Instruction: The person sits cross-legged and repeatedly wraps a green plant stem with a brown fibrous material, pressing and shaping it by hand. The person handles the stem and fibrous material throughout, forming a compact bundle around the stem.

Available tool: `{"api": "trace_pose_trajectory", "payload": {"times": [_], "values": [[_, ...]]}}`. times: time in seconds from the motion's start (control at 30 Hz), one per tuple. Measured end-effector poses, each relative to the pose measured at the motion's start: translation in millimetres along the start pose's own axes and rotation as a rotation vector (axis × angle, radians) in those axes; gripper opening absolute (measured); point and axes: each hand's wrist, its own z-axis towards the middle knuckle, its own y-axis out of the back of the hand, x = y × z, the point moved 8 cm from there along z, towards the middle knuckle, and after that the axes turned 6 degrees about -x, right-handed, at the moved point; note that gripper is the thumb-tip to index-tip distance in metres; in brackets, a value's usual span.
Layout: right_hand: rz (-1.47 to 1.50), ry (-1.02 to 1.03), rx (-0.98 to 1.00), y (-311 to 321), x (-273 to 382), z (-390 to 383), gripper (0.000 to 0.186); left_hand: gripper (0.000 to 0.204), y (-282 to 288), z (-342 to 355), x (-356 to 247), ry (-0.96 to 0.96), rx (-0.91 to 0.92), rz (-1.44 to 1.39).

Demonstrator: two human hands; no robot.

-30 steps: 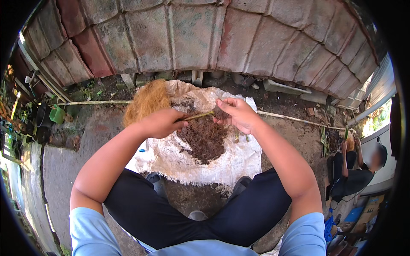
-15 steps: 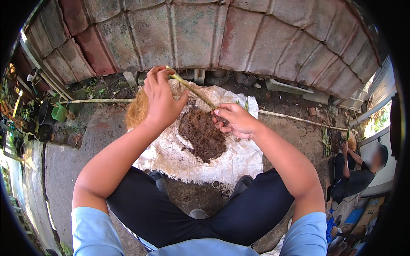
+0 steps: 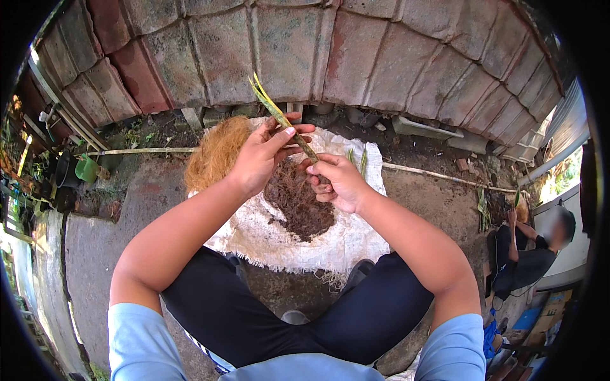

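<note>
A long green snake plant leaf (image 3: pixel 268 103) with yellow edges slants over the middle, its split tip pointing up and left. My right hand (image 3: pixel 340 183) pinches its lower end between thumb and fingers. Higher on the leaf, my left hand (image 3: pixel 264 155) lies loosely round it, thumb in front and fingertips coming out on the far side. Below both hands is a dark brown heap of soil and fibre (image 3: pixel 305 213) on a spread white woven sack (image 3: pixel 298 254). A bundle of golden-brown fibre (image 3: pixel 218 152) rests at the sack's left corner.
More green leaves (image 3: pixel 363 160) lie at the sack's right. A thin pole (image 3: pixel 445 176) crosses the ground behind it, below overhanging roof tiles (image 3: pixel 286 57). Another person (image 3: pixel 530 257) sits at far right holding something up. A green pot (image 3: pixel 87 169) stands at far left.
My left hand has slid down the leaf from its tip towards my right hand, uncovering the yellow-edged split tip. The leaf now stands steeper. My right hand has shifted slightly left.
</note>
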Motion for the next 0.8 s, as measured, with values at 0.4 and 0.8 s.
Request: {"api": "trace_pose_trajectory", "payload": {"times": [0.4, 0.8], "values": [[-0.079, 0.017, -0.031, 2, -3, 6, 0.014, 0.02, 8, 0, -2, 0.055, -0.069, 0.165], [0.154, 0.087, -0.116, 27, 4, 16, 0.034, 0.018, 15, 1, -6, 0.05, -0.163, 0.188]]}}
